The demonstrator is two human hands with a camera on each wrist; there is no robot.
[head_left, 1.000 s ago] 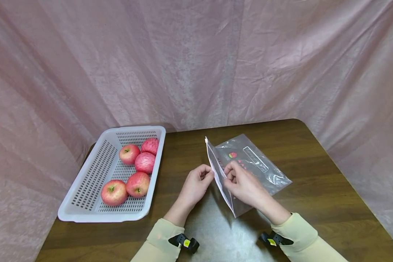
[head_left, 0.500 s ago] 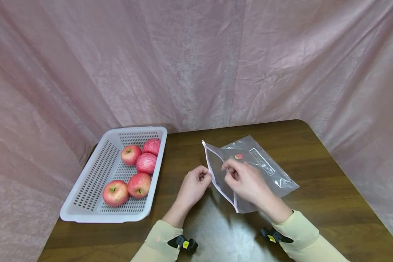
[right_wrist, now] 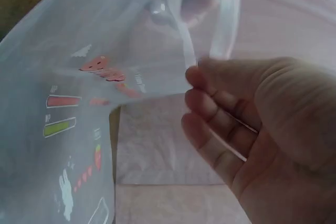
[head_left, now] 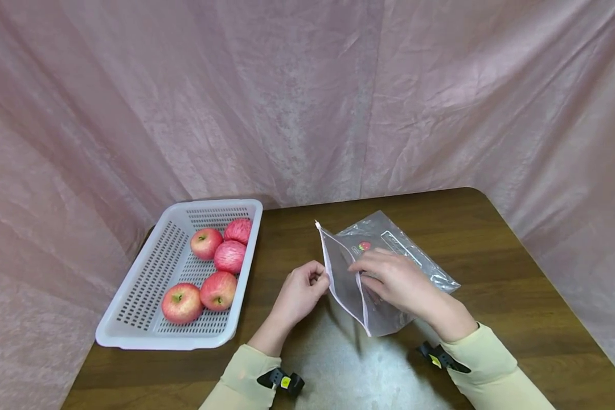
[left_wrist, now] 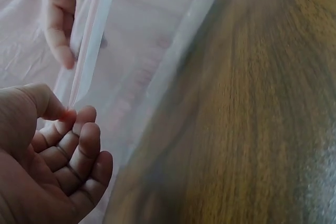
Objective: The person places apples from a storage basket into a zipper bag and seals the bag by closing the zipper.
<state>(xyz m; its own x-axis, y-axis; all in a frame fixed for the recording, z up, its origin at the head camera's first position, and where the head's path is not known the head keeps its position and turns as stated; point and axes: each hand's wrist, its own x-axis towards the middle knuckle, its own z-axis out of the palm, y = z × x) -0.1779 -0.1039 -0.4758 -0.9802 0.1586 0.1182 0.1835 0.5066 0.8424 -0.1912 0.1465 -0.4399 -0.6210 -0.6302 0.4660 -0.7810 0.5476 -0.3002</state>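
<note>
A clear plastic zip bag (head_left: 389, 319) with a pink-white zip strip and small printed pictures, one a strawberry, is held with its mouth parted toward the left. My left hand (head_left: 301, 290) pinches the left lip between thumb and forefinger. On the opposite lip, my right hand (head_left: 402, 282) pinches the edge with thumb and forefinger, its other fingers bent beside the film. The left wrist view shows the left thumb (left_wrist: 50, 103) at the lower end of the strip. From the right wrist, printed film (right_wrist: 79, 108) spreads left of the right fingertips (right_wrist: 194, 74).
A white perforated plastic basket (head_left: 253, 245) stands at the left of the brown wooden table (head_left: 502, 296). Several red apples (head_left: 229, 256) lie in it, mostly along its right side. Behind the table hangs a pink curtain (head_left: 307, 102).
The right hand has shifted from over the bag's mouth to its right lip and now pinches it. The mouth is wider than one second ago. The left hand keeps its pinch, nearly still.
</note>
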